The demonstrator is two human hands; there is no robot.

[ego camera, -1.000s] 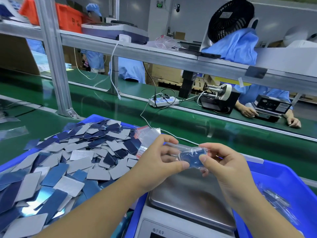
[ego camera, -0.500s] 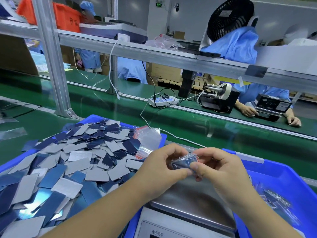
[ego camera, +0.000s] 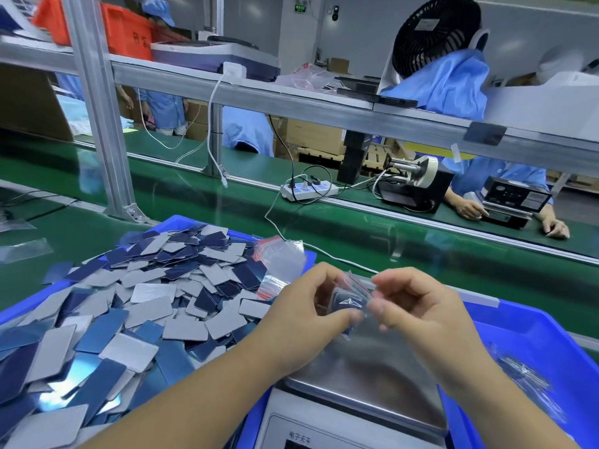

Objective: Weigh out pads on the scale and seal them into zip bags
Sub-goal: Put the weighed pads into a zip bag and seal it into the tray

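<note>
Left bin (ego camera: pixel 19 314): we see a blue bin to the left of our left hand, heaped with pads (ego camera: pixel 136 306), grey and dark blue rectangles lying loose over one another.
Spare bags (ego camera: pixel 282 264): a small stack of clear zip bags with red strips lies on the far right corner of that heap, just beyond our left hand.
Left hand (ego camera: pixel 304 314): our fingers are curled and the thumb and fingertips pinch the left side of the filled bag.
Filled bag (ego camera: pixel 350 301): we hold a small clear zip bag with dark pads inside between both hands, lifted above the scale and not touching it; its red strip runs along the top edge.
Right hand (ego camera: pixel 411 307): our fingers are curled and pinch the right side of the same bag; the fingertips are blurred.
Scale (ego camera: pixel 366 377): its steel pan sits directly beneath both hands, with the white body nearer us.
Right bin (ego camera: pixel 534 338): a blue bin lies to the right of our right hand, with clear bags blurred inside.
Surface (ego camera: pixel 356 234): green, stretching beyond both hands.
</note>
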